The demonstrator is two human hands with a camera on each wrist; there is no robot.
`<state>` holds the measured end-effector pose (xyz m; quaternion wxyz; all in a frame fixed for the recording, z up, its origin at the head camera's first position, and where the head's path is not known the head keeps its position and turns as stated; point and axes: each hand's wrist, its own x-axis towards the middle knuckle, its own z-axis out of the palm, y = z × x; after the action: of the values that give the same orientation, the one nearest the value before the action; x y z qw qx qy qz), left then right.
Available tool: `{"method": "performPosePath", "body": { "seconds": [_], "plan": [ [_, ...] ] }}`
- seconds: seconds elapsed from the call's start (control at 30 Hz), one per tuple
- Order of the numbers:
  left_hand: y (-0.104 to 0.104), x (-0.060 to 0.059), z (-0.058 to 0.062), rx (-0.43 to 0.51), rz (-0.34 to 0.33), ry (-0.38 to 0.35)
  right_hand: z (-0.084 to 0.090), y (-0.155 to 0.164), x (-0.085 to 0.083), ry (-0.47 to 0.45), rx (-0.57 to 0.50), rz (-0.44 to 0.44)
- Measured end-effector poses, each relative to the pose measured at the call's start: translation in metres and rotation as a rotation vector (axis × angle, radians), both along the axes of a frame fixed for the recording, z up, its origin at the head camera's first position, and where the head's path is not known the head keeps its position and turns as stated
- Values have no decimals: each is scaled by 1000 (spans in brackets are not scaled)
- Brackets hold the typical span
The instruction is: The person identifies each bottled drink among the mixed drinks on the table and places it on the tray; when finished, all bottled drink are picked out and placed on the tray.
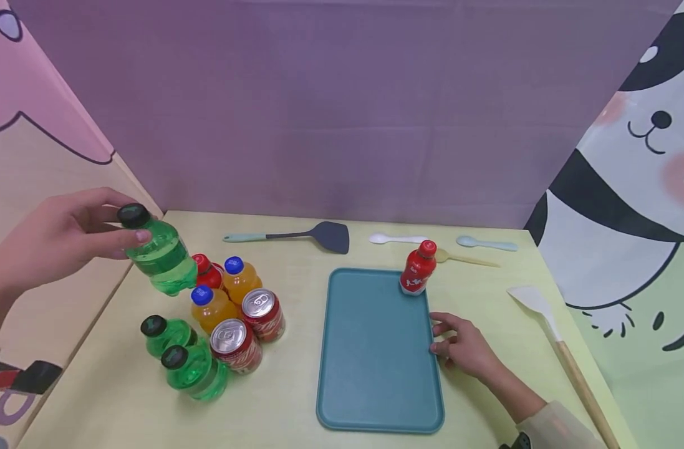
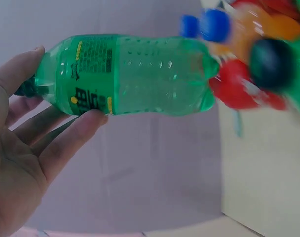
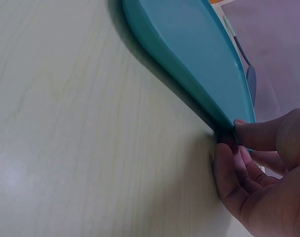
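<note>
Green bottle (image 1: 164, 259), dark cap, clear green liquid: off the table (image 1: 117, 405) at the scene's far left, tilted, base toward the right. Left hand (image 1: 78, 227) holds it near the cap, thumb and fingers curled about its upper part. Whether its base touches the bottles behind: cannot tell.

Teal tray (image 1: 378, 362): flat on the table, right of centre. Right hand (image 1: 462, 346) pinches its right rim, thumb on top, fingers beneath the edge. One red bottle (image 1: 418, 271) stands upright at the tray's far right corner.

Left of the tray, a close group: two green bottles on the near left (image 1: 170, 337) (image 1: 198, 374), two orange bottles with blue caps (image 1: 243, 284) (image 1: 215, 312), two red cans on the right side (image 1: 263, 321) (image 1: 240, 352), another red bottle (image 1: 207, 274) at the far side.

Far edge, left to right: dark spatula (image 1: 330, 237), white spoon (image 1: 394, 239), yellow spoon (image 1: 467, 259), pale blue spoon (image 1: 487, 243). Far right: white spatula with wooden handle (image 1: 577, 374).
</note>
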<state>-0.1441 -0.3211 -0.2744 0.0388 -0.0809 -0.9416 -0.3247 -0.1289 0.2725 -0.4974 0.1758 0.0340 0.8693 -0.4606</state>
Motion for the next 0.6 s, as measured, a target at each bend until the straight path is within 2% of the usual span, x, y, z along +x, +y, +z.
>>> {"method": "performPosePath", "body": {
  "seconds": [0.17,0.3,0.43,0.6],
  "plan": [
    [31,-9,22,-8,-65,19,-1,0,-1,-4,8,3],
    [63,-17,32,34,-142,23,-1,0,-1,1,9,1],
    [98,-29,34,125,-252,9,-1,-1,-1,-1,-6,-3],
    [141,-47,28,165,-355,-30,0,-1,0,6,-25,-3]
  ]
}}
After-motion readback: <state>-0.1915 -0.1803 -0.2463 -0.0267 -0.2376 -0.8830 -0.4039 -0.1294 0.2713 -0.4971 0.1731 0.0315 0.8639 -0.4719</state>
